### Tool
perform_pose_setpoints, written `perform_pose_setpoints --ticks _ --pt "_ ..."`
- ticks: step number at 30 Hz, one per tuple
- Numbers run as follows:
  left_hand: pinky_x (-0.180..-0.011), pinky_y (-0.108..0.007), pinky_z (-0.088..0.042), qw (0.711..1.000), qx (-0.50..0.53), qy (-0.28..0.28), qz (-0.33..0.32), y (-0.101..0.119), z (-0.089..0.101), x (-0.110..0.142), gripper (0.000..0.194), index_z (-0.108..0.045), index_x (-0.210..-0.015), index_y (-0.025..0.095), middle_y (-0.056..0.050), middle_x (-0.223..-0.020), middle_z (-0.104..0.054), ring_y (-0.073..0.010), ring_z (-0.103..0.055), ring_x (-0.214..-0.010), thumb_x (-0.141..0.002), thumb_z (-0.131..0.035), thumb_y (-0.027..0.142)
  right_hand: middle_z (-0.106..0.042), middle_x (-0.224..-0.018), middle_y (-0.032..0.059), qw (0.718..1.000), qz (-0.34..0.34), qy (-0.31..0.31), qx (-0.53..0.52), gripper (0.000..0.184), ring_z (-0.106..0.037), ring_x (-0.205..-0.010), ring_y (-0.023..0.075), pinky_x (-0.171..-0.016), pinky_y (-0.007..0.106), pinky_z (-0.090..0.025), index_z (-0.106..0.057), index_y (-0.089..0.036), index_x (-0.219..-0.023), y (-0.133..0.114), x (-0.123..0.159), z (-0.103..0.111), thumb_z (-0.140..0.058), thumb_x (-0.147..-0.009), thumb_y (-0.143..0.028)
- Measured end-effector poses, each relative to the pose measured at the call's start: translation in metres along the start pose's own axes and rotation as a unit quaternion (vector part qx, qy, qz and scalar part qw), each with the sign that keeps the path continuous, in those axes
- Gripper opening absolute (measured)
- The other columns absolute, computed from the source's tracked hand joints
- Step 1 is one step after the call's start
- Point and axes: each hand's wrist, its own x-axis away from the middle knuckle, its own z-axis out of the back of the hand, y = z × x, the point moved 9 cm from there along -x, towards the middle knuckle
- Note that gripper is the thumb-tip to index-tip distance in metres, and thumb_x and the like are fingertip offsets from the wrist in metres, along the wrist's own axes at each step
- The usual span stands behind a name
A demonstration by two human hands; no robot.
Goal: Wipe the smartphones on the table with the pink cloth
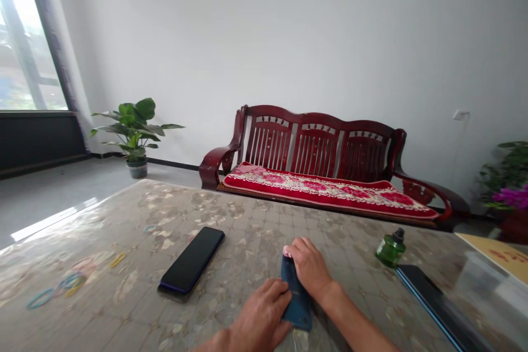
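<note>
A patterned worktop [243,220] fills the foreground. On it, the left hand [266,311] grips one blue phone [300,307] by its near half; the right hand [310,267] is closed over one pink scrap [286,251] at its far end. Likely light, stiff, slick and breakable, the phone suits holding by its long edges. One black phone [193,259] lies left of the hands; one dark phone [438,300] and one green bottle [390,252], right.

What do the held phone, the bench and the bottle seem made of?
Held phone: probably plastic or glass, smooth dark blue; the even surface leaves it open.
Bench: likely wood, glossy red-brown varnish; carved back, bright highlights.
Bottle: green plastic or glass, see-through look; I can't tell which.
</note>
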Motion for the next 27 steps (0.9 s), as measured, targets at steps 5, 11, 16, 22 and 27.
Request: perform_pose_setpoints --ticks 5,11,16,22,27 --pt "-0.105 -0.033 -0.041 1.000 -0.020 0.018 -0.007 -0.001 -0.006 -0.003 0.030 -0.062 -0.114 0.019 -0.008 -0.123 -0.061 -0.0262 -0.054 -0.114 -0.084 -0.064 0.024 -0.062 -0.087 0.0019 1.000 -0.005 -0.001 -0.019 0.027 -0.054 -0.085 0.0175 -0.074 0.028 -0.040 -0.064 -0.023 -0.086 -0.006 0.005 0.005 -0.047 -0.091 -0.002" --pt "-0.102 -0.034 -0.043 0.999 -0.035 0.031 0.004 -0.002 -0.010 -0.004 0.025 -0.063 -0.106 0.019 -0.007 -0.114 -0.063 -0.0254 -0.055 -0.108 -0.083 -0.067 0.025 -0.062 -0.089 0.0004 0.997 0.047 -0.027 -0.050 0.018 -0.052 -0.088 0.0178 -0.076 0.028 -0.037 -0.064 -0.024 -0.089 -0.024 0.034 0.016 -0.053 -0.092 -0.009" --pt "-0.098 -0.035 -0.046 0.998 -0.044 0.039 0.001 -0.001 -0.008 -0.003 0.023 -0.062 -0.104 0.020 -0.005 -0.112 -0.063 -0.0248 -0.056 -0.104 -0.083 -0.068 0.026 -0.062 -0.089 0.0009 1.000 0.013 -0.006 -0.024 0.024 -0.053 -0.086 0.0168 -0.077 0.027 -0.039 -0.065 -0.024 -0.091 -0.011 0.006 0.006 -0.051 -0.091 -0.005" --pt "-0.095 -0.033 -0.047 0.999 -0.035 0.029 0.005 0.002 -0.002 -0.004 0.020 -0.063 -0.101 0.020 -0.005 -0.110 -0.064 -0.0237 -0.057 -0.101 -0.082 -0.069 0.025 -0.061 -0.085 0.0005 0.999 -0.002 -0.002 -0.039 0.026 -0.053 -0.082 0.0161 -0.073 0.027 -0.040 -0.064 -0.023 -0.085 -0.007 -0.001 0.005 -0.049 -0.091 -0.004" --pt "-0.094 -0.032 -0.047 0.999 -0.027 0.032 0.008 0.002 -0.003 -0.005 0.020 -0.062 -0.099 0.020 -0.004 -0.110 -0.064 -0.0236 -0.057 -0.102 -0.081 -0.070 0.023 -0.061 -0.090 0.0007 0.996 0.053 -0.015 -0.073 0.020 -0.051 -0.088 0.0173 -0.077 0.028 -0.037 -0.064 -0.024 -0.092 -0.016 0.040 0.018 -0.050 -0.095 -0.010"
